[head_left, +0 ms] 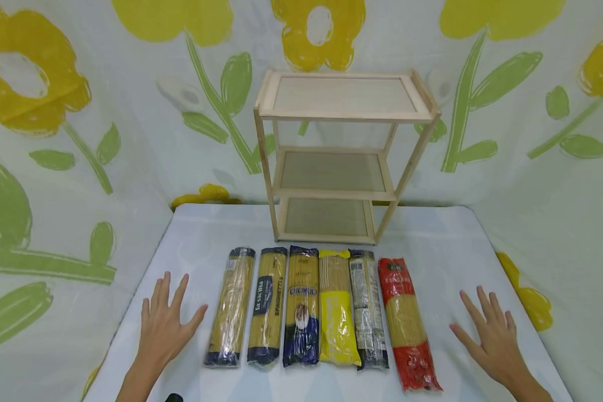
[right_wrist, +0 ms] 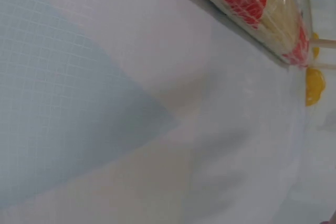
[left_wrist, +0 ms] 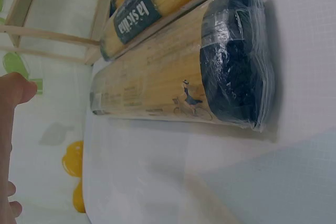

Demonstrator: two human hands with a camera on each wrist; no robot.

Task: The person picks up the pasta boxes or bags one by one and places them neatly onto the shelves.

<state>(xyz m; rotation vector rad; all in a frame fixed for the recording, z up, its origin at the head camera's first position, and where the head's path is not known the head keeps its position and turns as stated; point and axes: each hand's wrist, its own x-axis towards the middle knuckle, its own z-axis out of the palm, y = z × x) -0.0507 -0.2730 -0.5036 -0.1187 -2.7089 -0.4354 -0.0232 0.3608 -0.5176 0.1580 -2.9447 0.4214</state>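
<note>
Nothing is started yet, judging by the layout. The left hand [head_left: 163,324] and right hand [head_left: 489,332] are lying flat on the bench [head_left: 206,223], each grip spread and holding nothing. Between them, six spaghetti packets [head_left: 301,307] are lying side by side. At twelve o'clock, the wooden shelf [head_left: 339,156] is standing unfilled.

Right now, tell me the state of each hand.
Left hand: open, fingers spread, holding nothing, beside the leftmost spaghetti pack.
Right hand: open, fingers spread, holding nothing, beside the red pasta pack.
</note>
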